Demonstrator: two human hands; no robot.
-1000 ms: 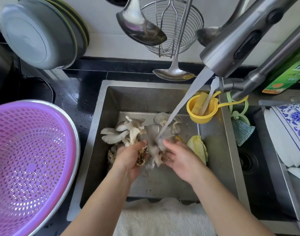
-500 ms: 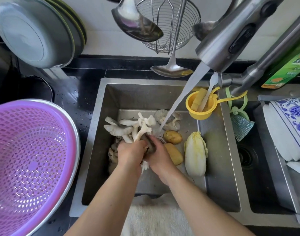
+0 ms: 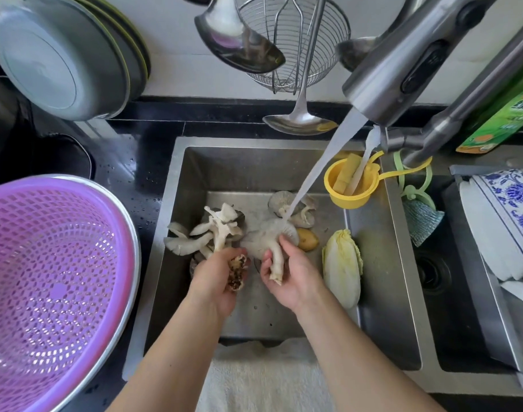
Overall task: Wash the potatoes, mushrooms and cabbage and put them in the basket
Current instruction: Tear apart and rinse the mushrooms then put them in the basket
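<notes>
Over the steel sink, my left hand grips a cluster of oyster mushrooms by its dirty base. My right hand holds a single large mushroom by the stem, its cap under the water stream from the faucet. More mushrooms lie at the back of the sink. A potato lies behind my right hand, partly hidden. A small cabbage lies to the right of it. The purple basket sits on the counter at the left.
A yellow cup hangs on the sink's right wall, a teal scrubber beside it. Ladles and a wire strainer hang above. Blue-and-white dishes fill the right basin. A white towel drapes the front edge.
My hands have come apart: the right one now holds one mushroom split off from the cluster and has it under the stream. The left keeps the cluster.
</notes>
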